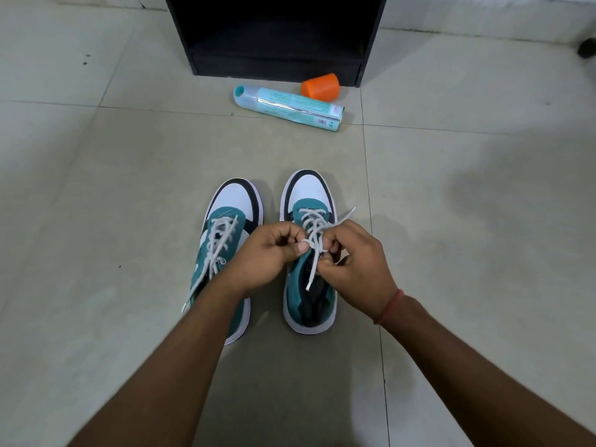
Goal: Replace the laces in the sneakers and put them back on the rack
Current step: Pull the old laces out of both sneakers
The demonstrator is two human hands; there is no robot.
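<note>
Pair of sneakers, teal with white toe panels and black trim, standing side by side on the tiled floor (96, 188), toes pointing away from the wearer of the camera and toward the rack. Left sneaker (230, 221): laced up the front with a pale grey lace (219, 240), its loose ends trailing down over the near left side of the shoe to the floor; the left forearm crosses above its heel. Right sneaker (308, 191): pale grey lace (312, 221) crossed through the forward eyelets, one free end running out past the right edge of the shoe, the other hanging down over the dark open mouth of the shoe. Left hand (267, 253): fingers curled, thumb and fingertips pinching the lace of the right sneaker at mid-tongue. Right hand (351, 256): fingers curled and closed on the same lace just beside the left hand, the two hands nearly touching; a red thread band (388, 306) circles its wrist. Rack (277, 37): black, open-fronted, on the floor well beyond the shoes. Teal spray bottle (287, 106): lying on its side in front of the rack. Orange cap (321, 86): on its side, just behind the bottle, against the foot of the rack.
</note>
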